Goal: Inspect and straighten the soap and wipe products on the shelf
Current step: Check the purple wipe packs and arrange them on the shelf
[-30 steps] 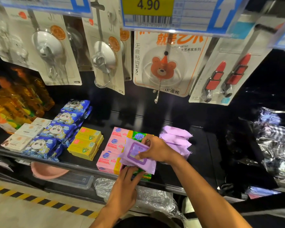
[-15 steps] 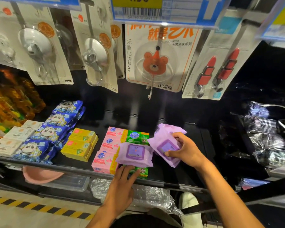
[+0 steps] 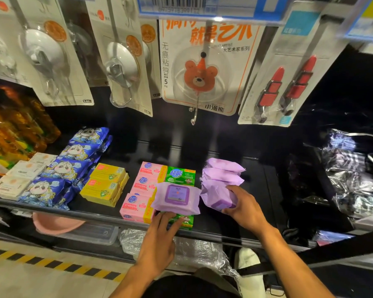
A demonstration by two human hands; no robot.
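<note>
Our right hand has its fingers curled round a purple wipe pack, gripping it at the front of the purple row, with a couple more packs lined up right behind it. Our left hand is relaxed, fingers straight, tips touching the front edge of the lidded wipe pack. Honestly we can't tell if they're slipped under it or just resting against it. That pack lies lid-up across the green soap boxes and overlaps the pink soap boxes just beside them. Further left on the shelf we've got yellow soap boxes, then blue panda packs. Carded hooks hang above it all.
</note>
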